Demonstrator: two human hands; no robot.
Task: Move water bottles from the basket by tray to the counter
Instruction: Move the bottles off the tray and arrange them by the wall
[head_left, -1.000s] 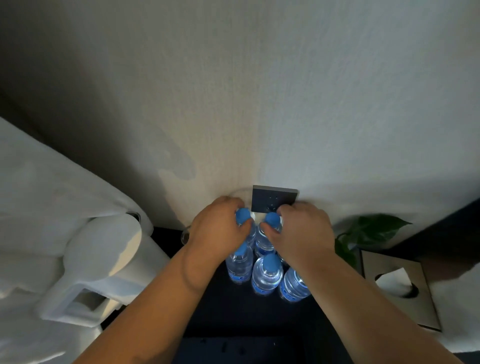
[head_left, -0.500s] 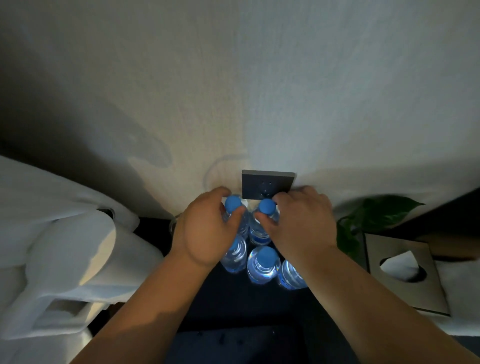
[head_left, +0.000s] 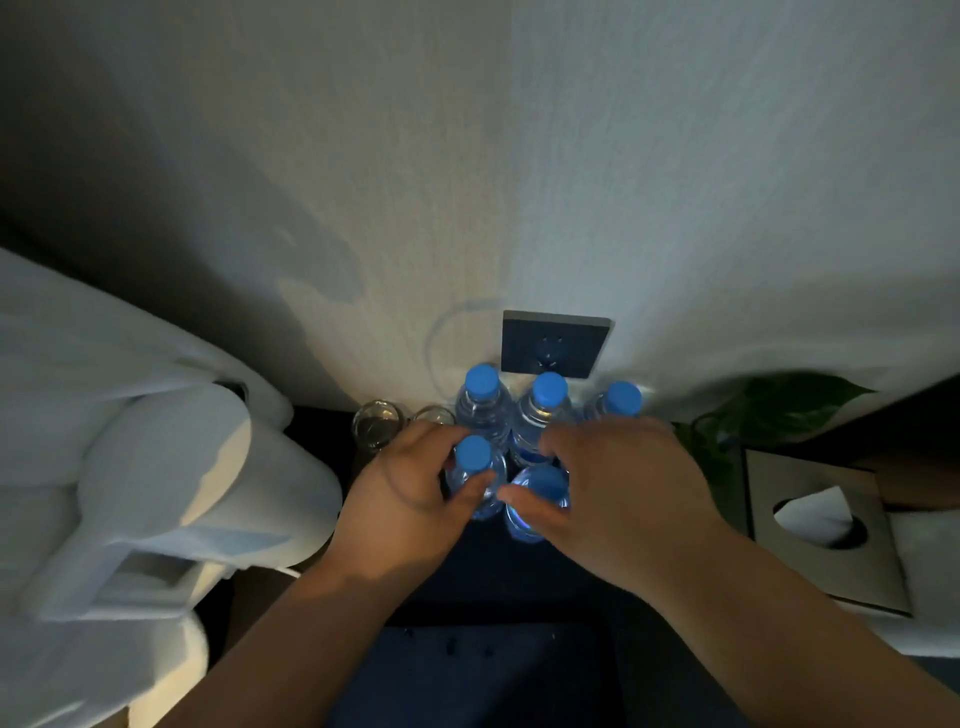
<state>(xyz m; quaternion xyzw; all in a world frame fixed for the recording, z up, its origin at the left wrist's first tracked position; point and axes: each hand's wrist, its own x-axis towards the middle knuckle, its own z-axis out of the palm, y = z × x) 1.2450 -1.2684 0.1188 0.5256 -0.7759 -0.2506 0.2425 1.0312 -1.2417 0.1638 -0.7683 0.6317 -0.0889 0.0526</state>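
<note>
Several clear water bottles with blue caps stand upright on a dark counter (head_left: 498, 587) against the wall. Three form the back row (head_left: 482, 395) (head_left: 546, 402) (head_left: 621, 400). Two stand in front. My left hand (head_left: 400, 499) wraps the front left bottle (head_left: 474, 457) below its cap. My right hand (head_left: 613, 483) grips the front right bottle (head_left: 537, 493), thumb on its shoulder. No basket or tray is in view.
A white electric kettle (head_left: 171, 499) stands close on the left. Two small glasses (head_left: 375, 423) sit behind my left hand. A dark wall socket (head_left: 553, 345) is just above the bottles. A green leaf (head_left: 779, 405) and a tissue box (head_left: 815, 525) lie right.
Both hands have left the two back bottles and come back toward me onto the two front bottles. A third back-row bottle is now uncovered on the right.
</note>
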